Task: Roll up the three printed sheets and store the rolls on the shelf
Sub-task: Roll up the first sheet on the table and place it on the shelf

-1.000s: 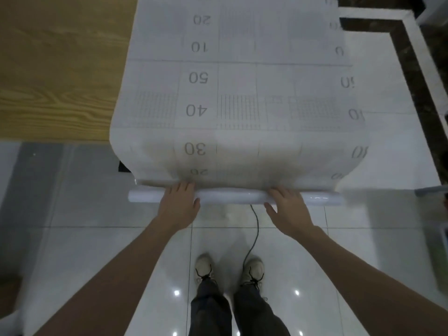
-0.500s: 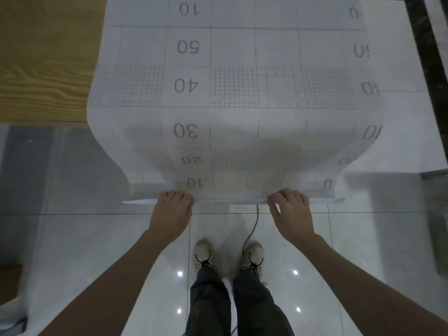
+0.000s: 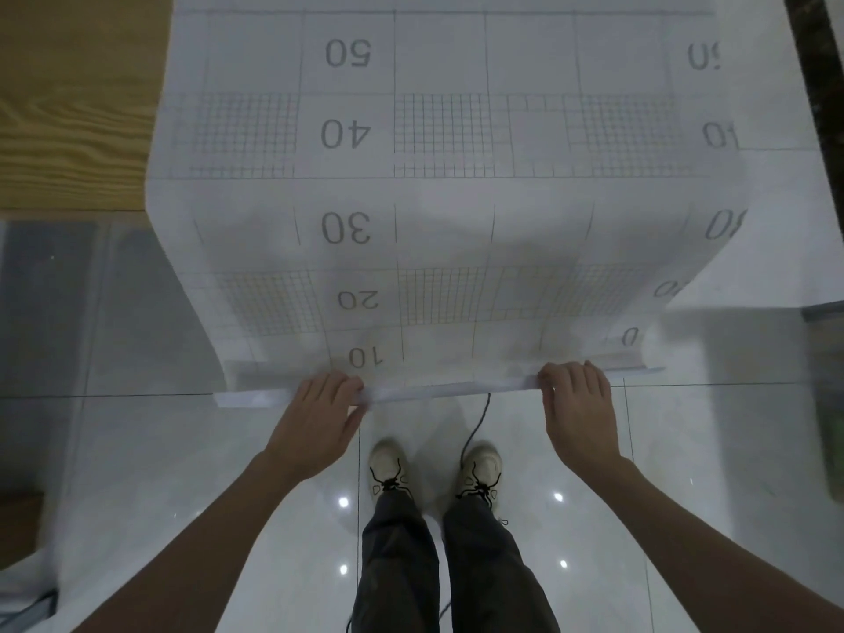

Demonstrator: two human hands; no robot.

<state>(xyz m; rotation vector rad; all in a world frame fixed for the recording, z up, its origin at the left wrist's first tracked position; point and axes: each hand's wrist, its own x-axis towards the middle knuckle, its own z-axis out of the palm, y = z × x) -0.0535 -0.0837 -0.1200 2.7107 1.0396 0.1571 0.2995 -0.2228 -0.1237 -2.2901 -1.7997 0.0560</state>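
While the sheet [image 3: 438, 212] drapes off the table [image 3: 68, 107] toward me, my left hand [image 3: 315, 427] and right hand [image 3: 580, 418] pinch its curled near edge above the floor [image 3: 137, 450].

Matt, thin paper printed sheet [image 3: 438, 198], faintly translucent; grained wood bench [image 3: 77, 98], upper left of frame; glossy, smooth tiled floor [image 3: 255, 495] reflecting lamps, bottom centre

Bare forearms, dark trousers [image 3: 397, 568], pale laced sneakers [image 3: 387, 468]

Printed sheet [image 3: 438, 230] reads 10–50, apparently upside-down.
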